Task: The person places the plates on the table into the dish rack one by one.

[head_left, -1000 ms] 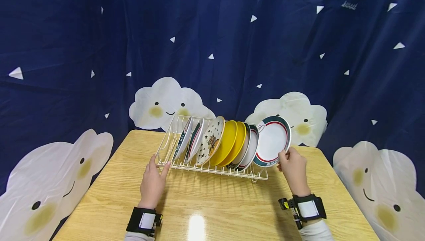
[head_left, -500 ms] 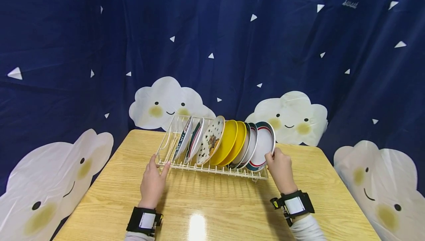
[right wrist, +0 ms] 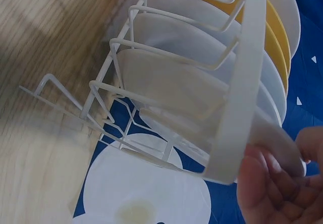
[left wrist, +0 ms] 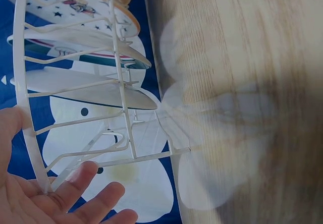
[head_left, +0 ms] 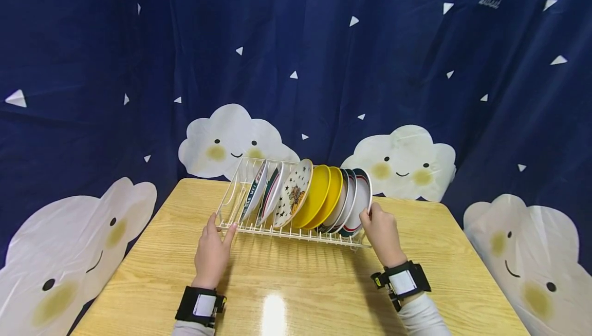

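A white wire dish rack (head_left: 296, 236) stands on the wooden table, holding several upright, leaning plates. My right hand (head_left: 383, 236) pinches the rim of the rightmost plate (head_left: 361, 205), white with a green and red border, which sits in the rack's right end. In the right wrist view, thumb and fingers meet at the rim of this plate (right wrist: 171, 80). My left hand (head_left: 211, 256) holds the rack's front left corner; the left wrist view has its fingers (left wrist: 75, 181) about the corner of the rail. Two yellow plates (head_left: 314, 197) and a star-patterned cartoon plate (head_left: 292, 197) lean mid-rack.
Two white plates with dark borders, one of them lettered (head_left: 255, 192), stand in the rack's left part. The wooden table (head_left: 296, 279) spreads around the rack. A dark blue curtain (head_left: 296, 43) with cloud faces hangs close behind the table.
My right hand has moved left with the rightmost plate, bringing it from beyond the rack's right end into the rack beside the other plates. My left hand has stayed on the corner.
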`<state>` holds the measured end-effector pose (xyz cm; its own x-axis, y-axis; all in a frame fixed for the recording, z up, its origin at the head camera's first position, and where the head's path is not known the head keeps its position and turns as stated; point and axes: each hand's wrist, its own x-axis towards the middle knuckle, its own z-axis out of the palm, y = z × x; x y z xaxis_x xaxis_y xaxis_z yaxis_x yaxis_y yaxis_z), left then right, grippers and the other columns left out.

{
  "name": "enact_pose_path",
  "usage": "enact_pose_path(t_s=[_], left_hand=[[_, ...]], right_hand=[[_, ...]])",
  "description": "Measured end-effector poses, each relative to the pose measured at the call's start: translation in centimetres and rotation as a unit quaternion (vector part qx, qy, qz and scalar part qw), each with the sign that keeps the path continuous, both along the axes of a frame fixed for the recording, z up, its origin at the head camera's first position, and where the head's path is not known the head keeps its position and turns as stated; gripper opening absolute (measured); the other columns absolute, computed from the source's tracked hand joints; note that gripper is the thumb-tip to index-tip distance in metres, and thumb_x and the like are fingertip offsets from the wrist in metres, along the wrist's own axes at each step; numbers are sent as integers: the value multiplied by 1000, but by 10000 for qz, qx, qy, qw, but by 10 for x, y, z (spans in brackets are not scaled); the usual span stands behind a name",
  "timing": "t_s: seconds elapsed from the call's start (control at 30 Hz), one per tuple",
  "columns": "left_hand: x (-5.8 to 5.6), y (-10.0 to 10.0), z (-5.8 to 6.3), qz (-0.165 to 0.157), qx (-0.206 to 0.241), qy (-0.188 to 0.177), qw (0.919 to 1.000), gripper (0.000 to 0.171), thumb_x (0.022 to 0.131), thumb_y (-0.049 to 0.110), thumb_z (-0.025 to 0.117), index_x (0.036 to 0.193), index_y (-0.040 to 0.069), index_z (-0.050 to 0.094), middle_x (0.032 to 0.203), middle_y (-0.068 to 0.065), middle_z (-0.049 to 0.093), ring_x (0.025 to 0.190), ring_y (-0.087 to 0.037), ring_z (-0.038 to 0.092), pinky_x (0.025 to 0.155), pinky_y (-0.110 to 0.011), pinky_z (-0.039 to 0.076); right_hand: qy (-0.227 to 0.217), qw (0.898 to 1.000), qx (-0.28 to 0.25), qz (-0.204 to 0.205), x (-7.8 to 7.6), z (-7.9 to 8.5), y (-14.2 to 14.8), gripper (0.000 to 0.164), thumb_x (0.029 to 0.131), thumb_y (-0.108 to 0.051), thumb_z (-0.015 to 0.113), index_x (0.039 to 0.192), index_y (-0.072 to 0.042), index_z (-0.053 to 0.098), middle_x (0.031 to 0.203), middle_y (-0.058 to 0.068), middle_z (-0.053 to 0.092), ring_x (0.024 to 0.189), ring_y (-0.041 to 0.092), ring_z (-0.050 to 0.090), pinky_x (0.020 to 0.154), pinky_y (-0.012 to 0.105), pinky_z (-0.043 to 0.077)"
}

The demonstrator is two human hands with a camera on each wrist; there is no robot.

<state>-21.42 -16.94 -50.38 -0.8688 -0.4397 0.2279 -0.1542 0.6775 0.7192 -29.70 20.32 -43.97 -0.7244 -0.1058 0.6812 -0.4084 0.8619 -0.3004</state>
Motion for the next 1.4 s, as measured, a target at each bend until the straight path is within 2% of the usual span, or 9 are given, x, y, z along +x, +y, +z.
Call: enact_pose_path(t_s=[0.13, 0.33, 0.57, 0.93, 1.03, 1.17, 1.27, 1.4], left_hand=[[1, -1, 0, 16, -22, 8, 10000, 77, 97, 48, 52, 150, -2, 27, 121, -29, 58, 106, -45, 61, 77, -57, 52], [1, -1, 0, 11, -21, 8, 10000, 78, 97, 50, 51, 150, -2, 27, 122, -29, 58, 107, -45, 61, 78, -58, 52], [3, 3, 0, -30, 31, -43, 10000, 77, 97, 48, 53, 150, -2, 27, 123, -28, 58, 106, -45, 62, 78, -57, 52], [4, 5, -1, -39, 47, -23, 10000, 78, 97, 49, 52, 150, -3, 27, 122, -28, 58, 105, -44, 62, 76, -56, 52], [5, 5, -1, -29, 58, -58, 10000, 78, 97, 49, 52, 150, -3, 27, 122, -29, 58, 105, -44, 62, 75, -56, 53], [3, 6, -2, -38, 48, -51, 10000, 78, 97, 51, 51, 150, -3, 27, 122, -29, 58, 105, -45, 62, 74, -56, 53], [0, 6, -3, -33, 37, -8, 10000, 79, 97, 53, 50, 150, -2, 28, 121, -28, 59, 103, -44, 63, 70, -54, 53], [-3, 6, -5, -44, 77, -11, 10000, 81, 96, 56, 49, 150, 0, 27, 119, -26, 60, 100, -42, 64, 65, -50, 52]], right_hand=[[-33, 9996, 201, 175, -1, -2, -3, 22, 87, -4, 58, 67, -3, 49, 51, 3, 44, 42, 14, 38, 38, 24, 29], [-382, 9982, 241, 383, -2, -6, -8, 22, 90, -8, 59, 71, -3, 51, 53, 4, 48, 44, 14, 41, 39, 25, 32], [-747, 9970, -148, 113, 3, -10, -8, 23, 93, -10, 57, 71, -2, 53, 55, 7, 51, 45, 17, 44, 41, 29, 34], [-1219, 9914, -463, -70, 6, -12, 5, 27, 95, -18, 60, 74, -1, 58, 55, 5, 51, 47, 14, 41, 46, 26, 33], [-1468, 9864, -738, -79, 9, -14, 9, 26, 96, -20, 60, 78, -1, 61, 56, 7, 57, 45, 11, 47, 45, 24, 36], [-1694, 9746, -1466, -12, 17, -14, 15, 25, 97, -21, 59, 84, -2, 64, 63, 10, 65, 48, 14, 59, 44, 22, 43], [-1633, 9657, -2017, 50, 24, -14, 21, 23, 98, -21, 58, 89, -1, 66, 70, 14, 68, 52, 16, 63, 45, 22, 47], [-1491, 9562, -2519, 33, 37, -18, 33, 21, 99, -19, 57, 94, -1, 67, 78, 19, 70, 56, 11, 63, 51, 22, 52]])
